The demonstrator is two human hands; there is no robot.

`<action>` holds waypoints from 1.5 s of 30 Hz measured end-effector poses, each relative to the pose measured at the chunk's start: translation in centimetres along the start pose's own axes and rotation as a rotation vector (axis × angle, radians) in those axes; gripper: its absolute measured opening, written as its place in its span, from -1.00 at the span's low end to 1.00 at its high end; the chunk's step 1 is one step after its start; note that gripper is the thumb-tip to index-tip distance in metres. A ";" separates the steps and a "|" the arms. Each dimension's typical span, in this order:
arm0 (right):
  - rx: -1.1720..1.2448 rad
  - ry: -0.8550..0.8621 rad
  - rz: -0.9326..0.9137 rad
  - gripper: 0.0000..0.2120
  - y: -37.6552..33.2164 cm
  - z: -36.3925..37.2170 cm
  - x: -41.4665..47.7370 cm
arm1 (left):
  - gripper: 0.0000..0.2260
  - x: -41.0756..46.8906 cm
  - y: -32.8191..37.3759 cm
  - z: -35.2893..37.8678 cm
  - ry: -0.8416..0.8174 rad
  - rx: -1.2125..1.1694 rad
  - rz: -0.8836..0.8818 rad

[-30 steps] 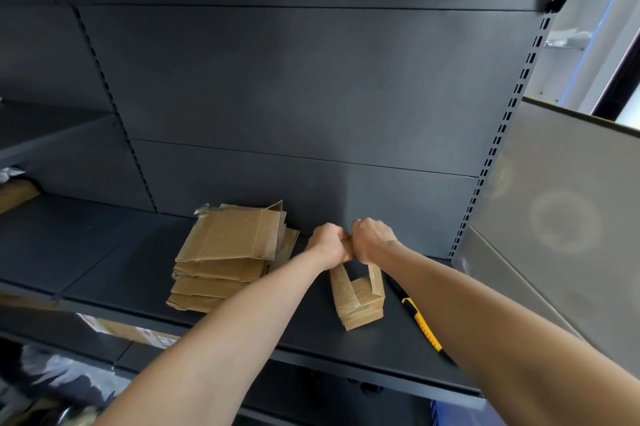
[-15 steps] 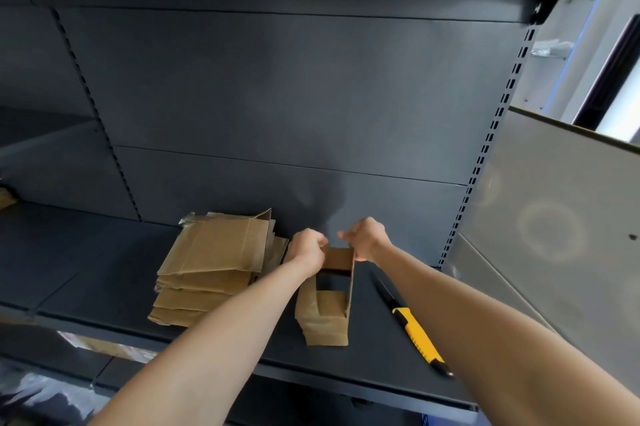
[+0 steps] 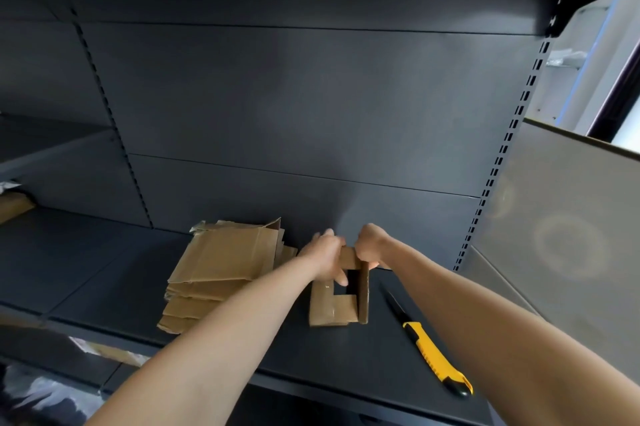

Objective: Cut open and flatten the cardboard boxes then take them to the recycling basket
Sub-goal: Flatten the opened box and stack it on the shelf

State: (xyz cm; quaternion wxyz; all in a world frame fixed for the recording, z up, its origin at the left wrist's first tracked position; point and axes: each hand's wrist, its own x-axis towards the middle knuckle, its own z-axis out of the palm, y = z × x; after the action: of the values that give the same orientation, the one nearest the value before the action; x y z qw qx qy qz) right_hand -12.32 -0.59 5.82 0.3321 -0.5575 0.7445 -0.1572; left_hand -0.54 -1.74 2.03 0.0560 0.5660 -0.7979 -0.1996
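A small brown cardboard box (image 3: 337,308) stands open on the dark shelf (image 3: 363,356), its hollow inside facing me. My left hand (image 3: 325,257) grips its upper left wall, thumb hooked into the opening. My right hand (image 3: 372,245) grips the top right corner of the same box. To the left lies a stack of flattened cardboard boxes (image 3: 221,270). A yellow and black utility knife (image 3: 431,353) lies on the shelf to the right of the box, untouched.
The shelf's dark back panel rises behind the boxes. A grey side panel (image 3: 554,235) closes the right. More cardboard (image 3: 14,206) sits on the far left shelf, and plastic-wrapped items (image 3: 45,394) lie on a lower level.
Both hands have pulled the small box's walls apart, so it has gone from a narrow folded shape to a wider square opening. The knife and the stack have stayed put.
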 end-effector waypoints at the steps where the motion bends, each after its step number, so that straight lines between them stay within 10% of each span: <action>1: -0.050 0.024 -0.027 -0.90 0.0 0.3 0.0 | -0.53 0.0 0.1 0.0 0.058 0.092 0.017; 5: -0.078 0.076 -0.110 -0.74 -0.1 -0.1 1.0 | -0.87 -0.4 0.0 0.1 0.146 -0.024 0.048; 20: 0.191 -0.075 -0.092 -0.89 0.0 -0.4 1.1 | -0.85 0.0 -1.1 -1.5 0.338 -0.582 -0.155; 36: -0.018 0.378 -0.076 -0.88 0.7 0.4 1.5 | -0.29 -1.8 -1.4 -1.8 -0.074 -0.299 -0.210; 45: -0.091 0.389 -0.081 -0.82 1.6 0.5 1.6 | -0.64 -2.9 -1.2 -1.3 -0.305 -0.318 -0.286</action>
State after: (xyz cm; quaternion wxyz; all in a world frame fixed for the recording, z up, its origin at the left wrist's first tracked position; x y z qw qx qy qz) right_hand -13.41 -1.48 3.94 0.1496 -0.5607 0.7779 -0.2412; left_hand 1.91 0.28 3.19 -0.0055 0.6204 -0.6678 -0.4113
